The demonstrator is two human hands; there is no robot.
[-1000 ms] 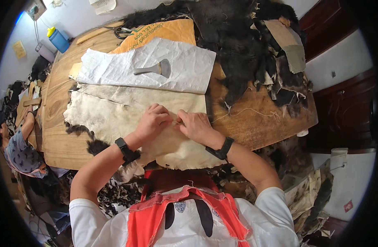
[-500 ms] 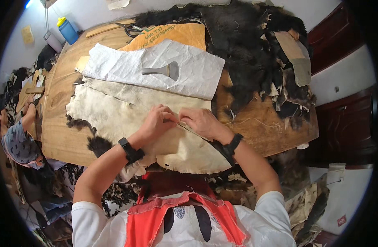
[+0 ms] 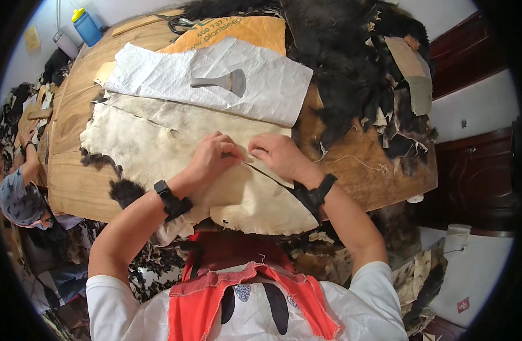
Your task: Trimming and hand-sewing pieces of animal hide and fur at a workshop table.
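A pale hide (image 3: 141, 128), skin side up with dark fur at its edges, is spread on the wooden table. A dark, narrow gap runs through it from between my hands toward the lower right. My left hand (image 3: 214, 154) is closed, its thumb and fingers pinching the hide at the gap's upper end. Just to its right, my right hand (image 3: 277, 156) is closed in a pinch over the hide. What its fingertips hold is too small to make out. A grey scraper-like tool (image 3: 227, 82) with a flared end lies beyond my hands on a white woven sheet (image 3: 158, 74).
Black furry hides (image 3: 340, 68) cover the table's far right, with a cardboard piece (image 3: 408, 68) on top. White thread (image 3: 363, 165) lies on the wooden table (image 3: 67, 165). Scissors (image 3: 178, 24) and a blue bottle (image 3: 87, 28) are at the back. Another person (image 3: 22, 193) works at the left.
My hands have moved slightly apart, and my right hand has risen a little. The gap in the hide shows more between them. The whole view has shifted slightly.
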